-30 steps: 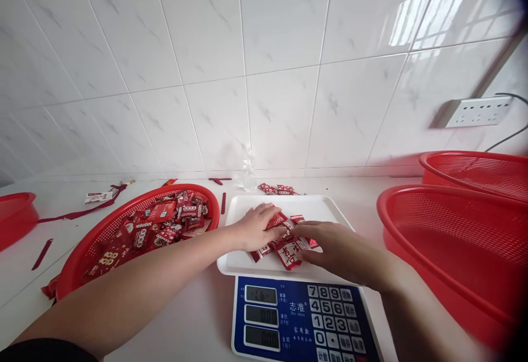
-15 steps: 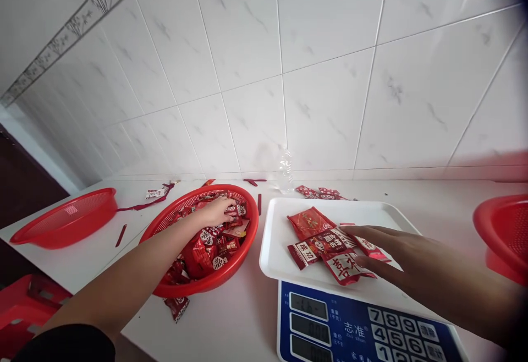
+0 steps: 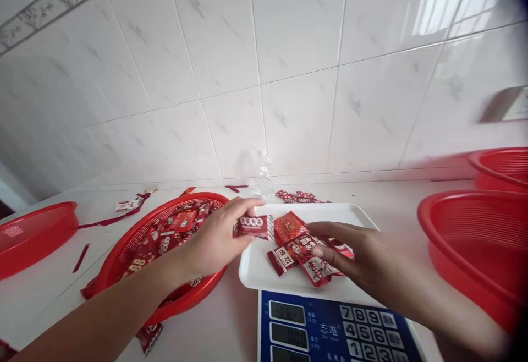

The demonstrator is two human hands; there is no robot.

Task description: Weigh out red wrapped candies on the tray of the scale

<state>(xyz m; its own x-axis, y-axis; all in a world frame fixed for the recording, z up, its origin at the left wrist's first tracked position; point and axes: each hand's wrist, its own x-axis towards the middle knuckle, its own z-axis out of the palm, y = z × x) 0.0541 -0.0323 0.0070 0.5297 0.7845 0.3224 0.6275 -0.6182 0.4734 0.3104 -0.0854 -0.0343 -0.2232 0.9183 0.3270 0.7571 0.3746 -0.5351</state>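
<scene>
My left hand [image 3: 220,235] pinches a small red-and-white wrapped snack packet [image 3: 253,227] between thumb and fingers, above the left rim of the white scale tray [image 3: 251,274]. In that tray lie several red packets, among them a plain red pouch [image 3: 289,226], a long packet with white lettering [image 3: 284,260] and another lettered packet [image 3: 317,271]. Over their right side reaches my right hand [image 3: 350,249], thumb and fingers apart, fingertips at the packets; whether they touch is unclear. Beneath my left forearm, a red basket [image 3: 111,263] is filled with similar packets.
A blue digital scale [image 3: 325,329] carries the tray. More red baskets stand at right [image 3: 457,230] and far left [image 3: 41,235]. A clear plastic bottle [image 3: 266,177] and red packets [image 3: 299,197] lie by the tiled wall. One loose packet [image 3: 149,337] lies below the full basket.
My left hand has come out of the full basket with a snack packet and moved right to the tray. My right hand stays over the tray's packets. The view has shifted right.
</scene>
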